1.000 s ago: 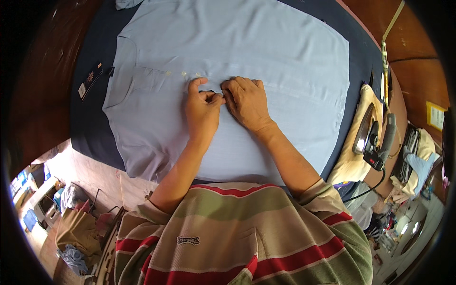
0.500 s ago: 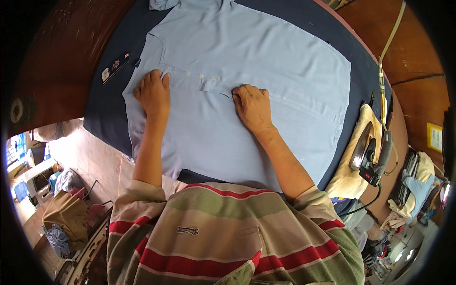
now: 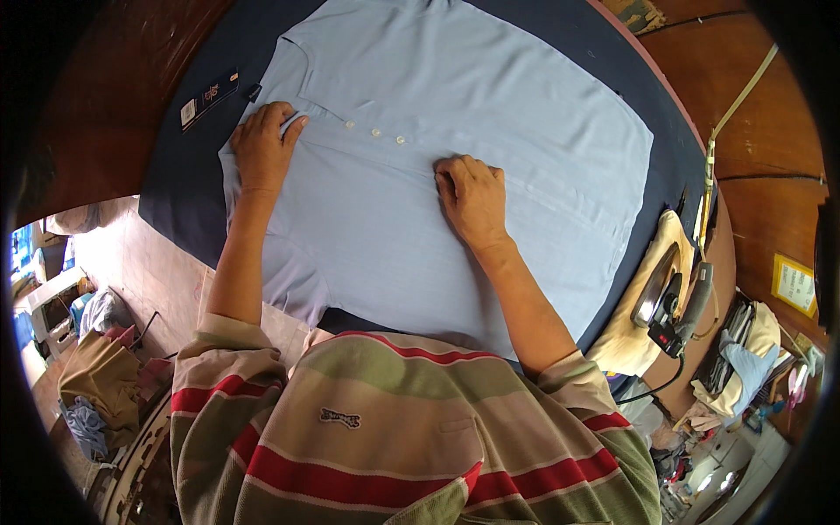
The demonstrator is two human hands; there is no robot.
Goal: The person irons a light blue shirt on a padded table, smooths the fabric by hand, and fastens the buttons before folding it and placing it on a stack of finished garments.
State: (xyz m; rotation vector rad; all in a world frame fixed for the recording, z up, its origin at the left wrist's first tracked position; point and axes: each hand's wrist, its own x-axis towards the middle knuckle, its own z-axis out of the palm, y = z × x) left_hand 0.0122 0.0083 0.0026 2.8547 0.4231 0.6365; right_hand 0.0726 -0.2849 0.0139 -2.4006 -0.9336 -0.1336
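A light blue shirt lies spread flat, its neckline to the left and three pale buttons running along the middle. At the neckline, my left hand has fingers and thumb closed on the cloth's edge. Farther right, just past the buttons, my right hand is curled with its fingertips pinching the front strip. Between the two hands the strip runs fairly straight. A dark hang tag lies beside the collar, left of a small dark neck label.
Dark blue cloth covers the board under the shirt. An iron rests on a cream pad at the right, with its cable and a pale hose. Folded clothes lie lower right; a brown cloth is lower left.
My left hand has moved left and slightly up at the neckline. The front strip, folded and gaping before, now lies flatter, with the three buttons in plain sight. My right hand has barely shifted.
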